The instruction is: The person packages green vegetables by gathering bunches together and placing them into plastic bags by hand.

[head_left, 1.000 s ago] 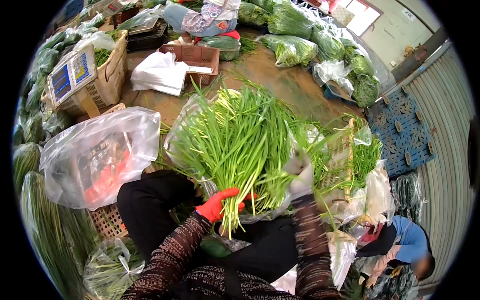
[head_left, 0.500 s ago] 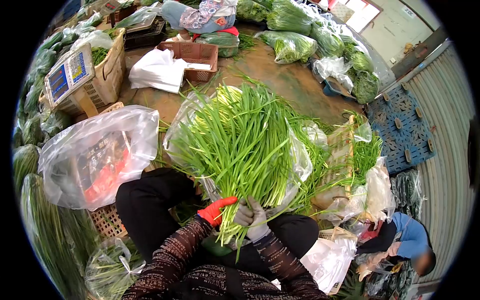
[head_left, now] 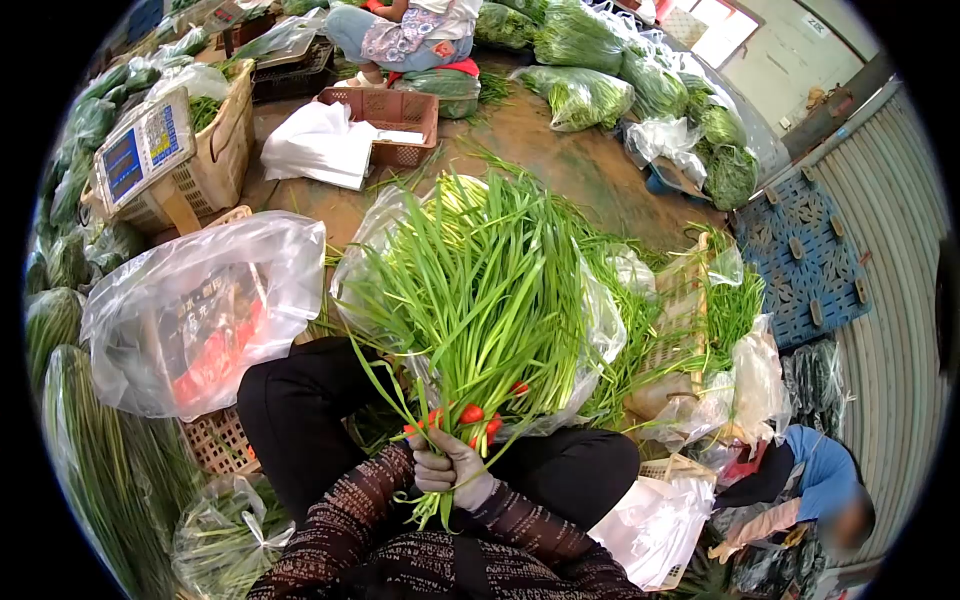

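Note:
My left hand (head_left: 475,418), in a red glove, is wrapped round the stalks of a bunch of long green leafy vegetables (head_left: 475,330), its red fingers showing behind my other hand. In front of it my right hand (head_left: 455,468), in a grey glove, is closed round the lower stalk ends, which stick out below the fist. The two hands touch or overlap. Leaves fan upward over a larger pile lying on clear plastic (head_left: 603,325). Some thin leaves hang off to the left of the hands.
A clear bag (head_left: 200,310) is at left, below a scale (head_left: 145,150). Beyond the pile are a brown crate (head_left: 405,120) and white bags (head_left: 318,145). A woven basket (head_left: 675,320) stands right. One person sits at the top; another person (head_left: 825,480) bends at lower right.
My right hand came in from the right to the stalks, then moved left and down across the front of my left hand. The stalk ends have shifted down with it.

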`<state>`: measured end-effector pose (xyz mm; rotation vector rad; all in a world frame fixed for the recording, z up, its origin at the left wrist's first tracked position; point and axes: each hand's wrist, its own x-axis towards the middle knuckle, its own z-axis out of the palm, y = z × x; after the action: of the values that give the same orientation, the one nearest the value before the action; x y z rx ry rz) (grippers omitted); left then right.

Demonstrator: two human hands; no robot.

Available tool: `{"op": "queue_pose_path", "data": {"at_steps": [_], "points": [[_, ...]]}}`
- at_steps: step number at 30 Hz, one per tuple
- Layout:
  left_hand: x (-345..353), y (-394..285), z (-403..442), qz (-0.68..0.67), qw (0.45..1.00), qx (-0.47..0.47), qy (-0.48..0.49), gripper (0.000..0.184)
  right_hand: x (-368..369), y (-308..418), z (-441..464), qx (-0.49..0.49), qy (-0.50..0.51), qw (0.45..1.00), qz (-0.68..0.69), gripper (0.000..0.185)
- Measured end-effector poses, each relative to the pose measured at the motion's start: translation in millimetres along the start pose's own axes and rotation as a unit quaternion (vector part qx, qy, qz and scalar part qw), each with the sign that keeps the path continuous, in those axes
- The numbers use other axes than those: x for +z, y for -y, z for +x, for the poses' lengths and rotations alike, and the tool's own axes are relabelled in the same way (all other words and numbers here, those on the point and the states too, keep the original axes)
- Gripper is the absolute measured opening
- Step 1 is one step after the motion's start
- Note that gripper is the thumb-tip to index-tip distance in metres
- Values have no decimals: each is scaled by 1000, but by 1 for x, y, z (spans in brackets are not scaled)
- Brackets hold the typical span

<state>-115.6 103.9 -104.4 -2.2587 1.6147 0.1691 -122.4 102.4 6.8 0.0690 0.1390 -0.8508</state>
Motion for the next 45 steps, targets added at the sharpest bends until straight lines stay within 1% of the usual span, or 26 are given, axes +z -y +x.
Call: {"op": "queue_pose_path", "data": {"at_steps": [1, 3, 4, 5, 6, 7, 10, 11, 14, 15, 17, 18, 19, 20, 21, 22, 23, 26, 29, 31, 33, 35, 37, 39, 42, 45], "points": [[7, -9, -7, 117, 985, -103, -79, 25, 3, 2, -4, -1, -20, 1000, -13, 33], [4, -11, 4, 142, 972, -142, -119, 24, 14, 12, -16, 32, -58, 995, -76, 30], [-17, -2, 27, -228, 968, -40, 92, 20, 33, 20, -25, 67, -118, 981, -136, 26], [-53, 17, 58, -569, 753, 98, 315, 18, 56, 31, -37, 101, -177, 959, -196, 22], [-68, 28, 73, -778, 364, 214, 465, 17, 74, 47, -53, 17, -137, 911, -388, 20], [-55, 25, 77, -751, 438, 240, 432, 23, 90, 66, -68, -67, -90, 820, -562, 22], [-80, 35, 74, -737, 426, 207, 483, 18, 123, 191, -153, -405, -214, 570, -682, 34], [-77, 34, 76, -738, 425, 209, 481, 18, 127, 236, -183, -472, -304, 597, -573, 40], [-70, 29, 76, -750, 387, 219, 490, 32, 231, 303, -187, -549, -372, 284, -692, 45], [-73, 32, 73, -748, 388, 222, 491, 32, 229, 332, -200, -615, -450, 299, -575, 47], [-79, 37, 72, -737, 344, 177, 555, 36, 172, 370, -239, -257, -720, -185, -617, 50], [-78, 38, 74, -725, 346, 202, 560, 36, 151, 348, -233, -197, -741, -141, -627, 52], [-80, 38, 76, -729, 341, 205, 556, 36, 115, 343, -229, -194, -719, -190, -639, 48], [-83, 39, 75, -724, 281, 212, 593, 36, 88, 331, -219, -137, -693, -173, -686, 39], [-83, 41, 74, -713, 223, 215, 629, 35, 67, 308, -201, -148, -638, -114, -747, 33], [-73, 36, 76, -700, 233, 193, 647, 42, 55, 285, -173, -121, -658, 25, -743, 31], [-66, 34, 80, -685, 208, 221, 662, 50, 18, 270, -160, -223, -546, 48, -806, 28], [-65, 33, 73, -687, 148, 218, 678, 54, 21, 216, -104, -160, -526, 84, -831, 25], [-76, 43, 61, -725, 74, 154, 668, 56, -3, 225, -95, -249, -479, 130, -831, 27], [-91, 56, 53, -722, 35, 144, 676, 59, -9, 237, -89, -297, -500, 285, -762, 25], [-78, 62, 47, -708, 70, 170, 682, 61, -21, 240, -82, -316, -465, 237, -793, 24], [-70, 75, 33, -690, 74, 142, 706, 61, 13, 200, -69, -139, -489, 440, -740, 25], [-61, 92, 18, -676, 100, 111, 721, 63, 34, 165, -67, -12, -447, 420, -789, 33], [-67, 104, 9, -676, 88, 114, 723, 65, 24, 135, -80, -41, -412, 353, -839, 35], [-69, 108, 11, -682, 92, 129, 714, 68, 19, 94, -98, -49, -430, 373, -820, 37], [-71, 100, 7, -690, 93, 142, 703, 63, -29, 59, -112, -86, -426, 600, -672, 38]]}}
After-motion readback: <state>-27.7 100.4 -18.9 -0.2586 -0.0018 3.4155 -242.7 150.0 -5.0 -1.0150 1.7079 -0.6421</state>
